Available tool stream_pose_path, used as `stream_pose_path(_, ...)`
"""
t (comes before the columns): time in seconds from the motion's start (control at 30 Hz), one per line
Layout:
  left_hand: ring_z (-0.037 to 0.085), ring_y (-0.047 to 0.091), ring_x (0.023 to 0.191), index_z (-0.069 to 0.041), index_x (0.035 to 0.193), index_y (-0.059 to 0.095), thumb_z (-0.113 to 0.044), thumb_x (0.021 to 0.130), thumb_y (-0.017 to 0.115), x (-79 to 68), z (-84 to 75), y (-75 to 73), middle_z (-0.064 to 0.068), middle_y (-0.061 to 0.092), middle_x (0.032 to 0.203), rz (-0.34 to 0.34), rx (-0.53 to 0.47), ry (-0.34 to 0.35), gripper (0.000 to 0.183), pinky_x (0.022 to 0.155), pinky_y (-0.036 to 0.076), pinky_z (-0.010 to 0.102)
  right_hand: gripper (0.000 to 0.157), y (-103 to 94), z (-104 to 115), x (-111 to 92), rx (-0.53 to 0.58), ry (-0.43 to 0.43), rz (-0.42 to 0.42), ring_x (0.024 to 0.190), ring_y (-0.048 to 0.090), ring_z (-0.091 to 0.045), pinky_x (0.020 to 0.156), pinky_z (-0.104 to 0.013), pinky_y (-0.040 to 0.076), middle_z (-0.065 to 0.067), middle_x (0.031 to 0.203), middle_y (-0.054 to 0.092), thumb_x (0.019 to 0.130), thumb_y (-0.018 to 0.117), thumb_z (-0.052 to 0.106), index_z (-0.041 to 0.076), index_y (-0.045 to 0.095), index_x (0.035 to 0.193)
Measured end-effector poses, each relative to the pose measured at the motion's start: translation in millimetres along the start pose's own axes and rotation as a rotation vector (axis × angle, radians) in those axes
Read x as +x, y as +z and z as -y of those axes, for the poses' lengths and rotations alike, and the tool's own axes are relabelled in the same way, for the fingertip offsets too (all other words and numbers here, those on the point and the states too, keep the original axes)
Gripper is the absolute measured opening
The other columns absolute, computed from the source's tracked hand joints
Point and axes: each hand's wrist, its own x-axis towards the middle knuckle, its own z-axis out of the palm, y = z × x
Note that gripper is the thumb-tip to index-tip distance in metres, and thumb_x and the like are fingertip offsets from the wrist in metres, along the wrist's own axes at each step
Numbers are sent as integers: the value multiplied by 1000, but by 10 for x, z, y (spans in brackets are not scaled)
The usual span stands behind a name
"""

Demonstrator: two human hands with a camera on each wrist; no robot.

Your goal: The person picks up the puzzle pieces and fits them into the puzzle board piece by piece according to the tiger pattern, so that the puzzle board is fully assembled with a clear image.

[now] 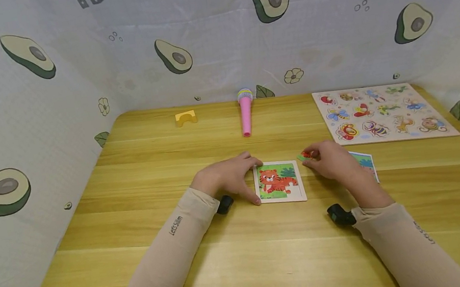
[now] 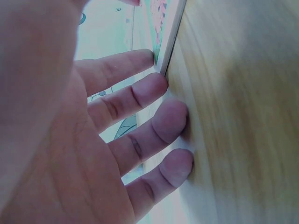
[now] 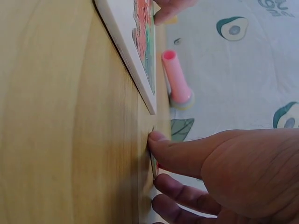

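Observation:
A small puzzle board [image 1: 279, 183] with a red tiger picture and a white frame lies at the middle of the table. At its lower right a bare white patch shows in the picture. My left hand [image 1: 230, 177] spreads along the board's left side, its thumb by the near corner and its index finger by the far one. Extended fingertips [image 2: 170, 116] touch the frame's edge and the tabletop in the left wrist view. Just right of the board, my right hand [image 1: 332, 162] pinches a small red and green puzzle piece [image 1: 303, 156] between thumb and fingers, close over the table.
A picture card [image 1: 366, 163] lies partly hidden behind my right hand. A larger insect puzzle board [image 1: 386, 112] occupies the back right. Near the back edge are a pink toy microphone [image 1: 246, 114] and a yellow arch block [image 1: 185, 117]. Avocado-print cloth [image 1: 210, 12] hangs behind.

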Motion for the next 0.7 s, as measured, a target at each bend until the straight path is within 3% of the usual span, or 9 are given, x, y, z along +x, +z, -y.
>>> stream_pose_path(0.7, 13, 45, 119, -17, 151, 43, -48, 73, 89, 3, 5, -6, -3, 41, 133, -2, -15, 15, 96, 106, 37, 30, 32, -11, -5, -6, 47, -61, 79, 107, 55, -42, 94, -58, 45, -29, 117, 58, 100, 62, 9, -7, 58, 127)
